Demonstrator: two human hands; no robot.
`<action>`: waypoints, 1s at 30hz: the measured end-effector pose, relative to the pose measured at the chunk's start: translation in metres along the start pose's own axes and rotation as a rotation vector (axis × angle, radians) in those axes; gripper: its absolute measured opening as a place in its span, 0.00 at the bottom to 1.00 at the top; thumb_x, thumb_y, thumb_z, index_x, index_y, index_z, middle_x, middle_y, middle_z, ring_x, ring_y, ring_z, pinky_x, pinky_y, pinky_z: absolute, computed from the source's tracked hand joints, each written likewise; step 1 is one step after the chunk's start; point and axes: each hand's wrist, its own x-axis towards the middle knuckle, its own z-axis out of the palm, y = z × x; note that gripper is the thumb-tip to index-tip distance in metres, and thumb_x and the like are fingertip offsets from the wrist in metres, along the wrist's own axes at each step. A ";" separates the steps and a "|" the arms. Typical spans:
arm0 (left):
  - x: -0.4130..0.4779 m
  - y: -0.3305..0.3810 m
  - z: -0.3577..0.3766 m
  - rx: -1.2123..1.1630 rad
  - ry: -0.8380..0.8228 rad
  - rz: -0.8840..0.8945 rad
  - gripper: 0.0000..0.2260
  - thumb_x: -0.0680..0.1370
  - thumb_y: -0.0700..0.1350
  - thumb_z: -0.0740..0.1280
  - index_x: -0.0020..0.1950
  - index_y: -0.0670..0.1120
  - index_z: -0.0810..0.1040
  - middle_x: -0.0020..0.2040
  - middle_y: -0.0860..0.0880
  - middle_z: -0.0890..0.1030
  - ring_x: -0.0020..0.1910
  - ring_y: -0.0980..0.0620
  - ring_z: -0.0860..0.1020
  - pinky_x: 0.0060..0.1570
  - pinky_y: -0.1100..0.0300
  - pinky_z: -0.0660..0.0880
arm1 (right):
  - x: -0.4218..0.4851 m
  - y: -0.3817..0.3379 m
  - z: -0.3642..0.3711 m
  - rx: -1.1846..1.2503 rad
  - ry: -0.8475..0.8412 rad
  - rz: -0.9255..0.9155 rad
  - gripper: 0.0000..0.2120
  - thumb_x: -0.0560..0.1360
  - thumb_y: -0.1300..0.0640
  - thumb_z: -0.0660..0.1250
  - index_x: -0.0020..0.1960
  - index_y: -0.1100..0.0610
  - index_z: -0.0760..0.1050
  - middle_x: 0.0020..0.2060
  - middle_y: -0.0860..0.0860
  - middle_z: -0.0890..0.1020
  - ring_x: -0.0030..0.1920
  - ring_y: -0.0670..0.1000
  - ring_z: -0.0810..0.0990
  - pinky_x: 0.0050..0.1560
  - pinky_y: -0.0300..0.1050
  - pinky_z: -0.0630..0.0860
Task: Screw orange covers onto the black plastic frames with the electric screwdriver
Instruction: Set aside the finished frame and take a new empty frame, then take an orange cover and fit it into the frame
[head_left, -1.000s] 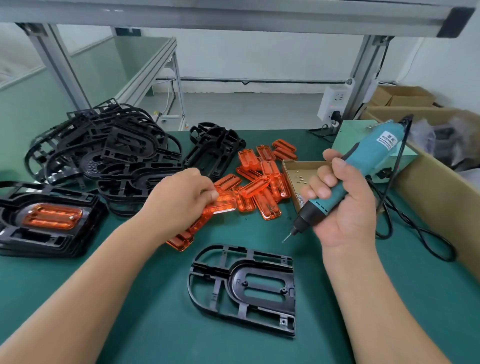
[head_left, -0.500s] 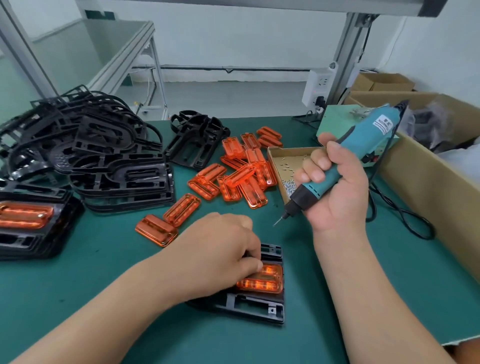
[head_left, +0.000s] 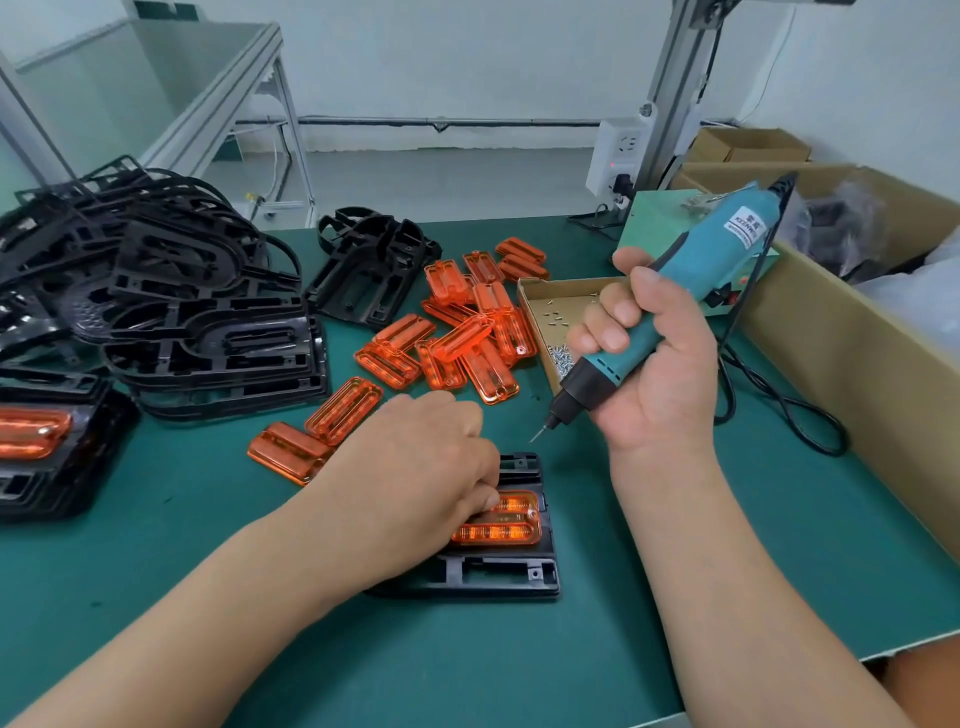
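Pressing a ribbed translucent orange cover (head_left: 501, 522) into a black frame (head_left: 511, 574).

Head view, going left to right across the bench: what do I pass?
Finished frame with cover → stack of black frames → loose orange covers → screw box → electric screwdriver → cardboard box.

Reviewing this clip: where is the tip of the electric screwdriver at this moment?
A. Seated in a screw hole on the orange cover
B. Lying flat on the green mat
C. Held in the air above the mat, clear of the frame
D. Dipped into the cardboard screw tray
C. The right hand holds the electric screwdriver tilted, its bit tip in the air, short of the black frame where the left hand presses the orange cover.
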 end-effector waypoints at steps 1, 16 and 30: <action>0.000 0.000 0.001 0.003 0.006 0.005 0.07 0.80 0.57 0.70 0.47 0.56 0.83 0.40 0.58 0.68 0.45 0.55 0.68 0.44 0.56 0.71 | 0.000 0.000 0.000 0.000 -0.003 0.000 0.06 0.81 0.61 0.62 0.56 0.58 0.76 0.32 0.47 0.71 0.28 0.45 0.69 0.34 0.40 0.68; -0.001 -0.011 -0.001 -0.087 -0.064 0.009 0.10 0.83 0.58 0.63 0.56 0.57 0.82 0.45 0.58 0.69 0.51 0.59 0.66 0.52 0.57 0.74 | -0.002 -0.004 -0.001 0.010 0.011 0.014 0.07 0.82 0.60 0.60 0.56 0.59 0.76 0.32 0.47 0.72 0.28 0.44 0.69 0.33 0.39 0.69; -0.009 -0.030 -0.004 -0.180 -0.089 -0.140 0.16 0.81 0.65 0.61 0.63 0.60 0.79 0.48 0.62 0.72 0.51 0.64 0.68 0.53 0.60 0.70 | 0.003 -0.045 0.000 -0.533 -0.146 0.216 0.11 0.75 0.57 0.73 0.55 0.59 0.79 0.33 0.52 0.78 0.25 0.49 0.73 0.28 0.40 0.71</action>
